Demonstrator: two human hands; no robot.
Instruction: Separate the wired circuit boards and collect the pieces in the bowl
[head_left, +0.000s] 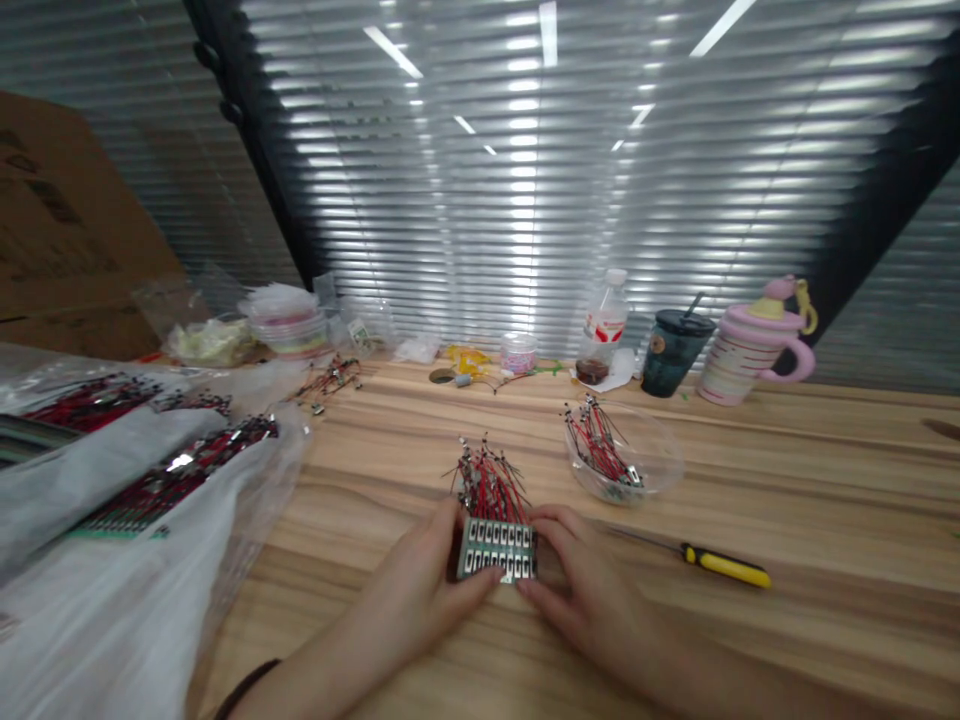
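Between my two hands is a green circuit board panel (497, 548) with rows of small white-framed slide switches facing me. Red and black wires (491, 482) fan out from its far side. My left hand (429, 575) grips the panel's left edge, its thumb lying over the near edge. On the other side, my right hand (574, 575) has its fingers at the right edge and its thumb by the near right corner. To the right lies a screwdriver (726, 565) with a yellow and black handle. Beyond it, a clear plastic bowl (660, 462) holds wired switch pieces (604, 445).
Plastic bags (150, 600) with more wired boards cover the left side. Loose wired pieces (334, 378) lie farther back. Along the blinds stand a bottle (604, 325), a dark tumbler (675, 352), a pink-lidded mug (735, 355) and stacked tubs (289, 325). A cardboard box (75, 230) is at far left.
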